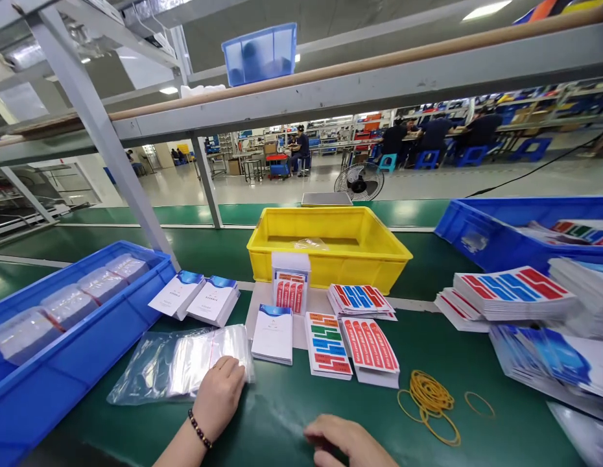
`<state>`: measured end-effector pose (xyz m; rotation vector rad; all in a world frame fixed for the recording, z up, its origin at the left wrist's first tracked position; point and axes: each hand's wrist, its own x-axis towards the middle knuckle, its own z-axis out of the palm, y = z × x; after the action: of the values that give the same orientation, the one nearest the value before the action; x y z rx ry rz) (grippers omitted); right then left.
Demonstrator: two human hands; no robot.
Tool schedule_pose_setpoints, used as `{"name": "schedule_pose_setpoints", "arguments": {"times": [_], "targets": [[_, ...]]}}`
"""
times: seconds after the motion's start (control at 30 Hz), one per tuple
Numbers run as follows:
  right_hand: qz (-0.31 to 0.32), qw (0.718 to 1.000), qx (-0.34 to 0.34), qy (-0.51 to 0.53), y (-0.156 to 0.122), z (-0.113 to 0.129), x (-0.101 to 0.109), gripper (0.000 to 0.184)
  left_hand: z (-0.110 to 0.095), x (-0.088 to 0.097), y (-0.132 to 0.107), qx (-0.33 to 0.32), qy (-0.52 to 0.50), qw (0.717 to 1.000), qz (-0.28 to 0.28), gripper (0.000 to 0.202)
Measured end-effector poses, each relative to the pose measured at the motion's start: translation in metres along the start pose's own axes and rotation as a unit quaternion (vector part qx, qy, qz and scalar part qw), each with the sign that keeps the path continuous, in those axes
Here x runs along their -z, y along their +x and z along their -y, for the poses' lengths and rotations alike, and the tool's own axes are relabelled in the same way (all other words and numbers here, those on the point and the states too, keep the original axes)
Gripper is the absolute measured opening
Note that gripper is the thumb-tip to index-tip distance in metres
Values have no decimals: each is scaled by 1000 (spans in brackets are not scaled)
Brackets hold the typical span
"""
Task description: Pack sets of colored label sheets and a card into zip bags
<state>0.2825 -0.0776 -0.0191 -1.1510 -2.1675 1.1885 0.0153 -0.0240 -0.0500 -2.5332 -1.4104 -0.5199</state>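
My left hand [218, 397] rests palm down on the right edge of a stack of clear zip bags [185, 363] on the green table, its fingers curled over the top bag. A beaded bracelet sits on that wrist. My right hand [347, 441] lies low at the front edge, fingers drawn together and pressed on the bare table, with nothing visible in it. Beyond the hands lie a white-and-blue booklet stack [273, 332], a multicolour sticker stack [327, 344] and a red sticker stack [370, 347].
A yellow bin [331, 259] stands behind the stacks. A blue bin [63, 350] of bagged packs is at left, another blue bin [486, 243] at right. Rubber bands [428, 399] lie right of my right hand. More sticker and booklet stacks [515, 292] sit right. People work far behind.
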Motion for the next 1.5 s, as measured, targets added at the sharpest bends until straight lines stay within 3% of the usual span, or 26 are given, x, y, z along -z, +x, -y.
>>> {"name": "schedule_pose_setpoints", "arguments": {"times": [0.1,0.17,0.27,0.33,0.37,0.43,0.5,0.57,0.63,0.73,0.77,0.8,0.9,1.07,1.23,1.4,1.43,1.5], "targets": [[-8,998,-14,61,27,2,-3,20,-8,12,2,0,6,1000,-23,17],[-8,986,-60,157,41,-6,-14,31,-21,16,5,-4,7,999,-45,18],[-12,920,-168,353,57,-23,-31,59,-50,9,12,-63,-17,995,-79,18],[-17,887,-206,414,60,-32,-36,70,-72,-2,18,-132,-35,985,-100,20],[-23,890,-204,407,59,-35,-35,68,-82,-8,21,-170,-48,977,-116,22],[-64,929,-174,319,54,-42,-28,55,-99,-16,30,-190,-113,969,-111,22],[-137,967,-124,173,46,-48,-19,38,-107,-18,41,-155,-234,960,0,24],[-191,978,-74,34,38,-55,-13,33,-107,-16,53,-43,-352,924,145,26],[-213,974,-23,-70,33,-61,-11,36,-103,-16,63,116,-457,851,230,30],[-238,954,43,-175,31,-65,-16,40,-96,-23,71,280,-588,716,250,38],[-245,948,61,-193,31,-64,-18,41,-94,-26,72,298,-614,690,242,40],[-248,945,75,-201,33,-62,-19,42,-92,-28,72,302,-626,681,229,41],[-237,955,82,-161,36,-53,-20,39,-90,-30,71,295,-628,692,201,40],[-213,976,33,-31,38,-40,-13,32,-87,-28,69,318,-648,658,214,32],[-194,981,-13,14,37,-39,-12,25,-87,-30,68,305,-635,682,194,22],[-197,980,-29,27,38,-36,-10,23,-89,-32,66,309,-658,656,204,27],[-191,980,-37,31,38,-35,-8,20,-90,-32,66,303,-657,658,208,29],[-185,981,-50,34,37,-35,-6,17,-91,-32,63,275,-633,693,207,33]]}}
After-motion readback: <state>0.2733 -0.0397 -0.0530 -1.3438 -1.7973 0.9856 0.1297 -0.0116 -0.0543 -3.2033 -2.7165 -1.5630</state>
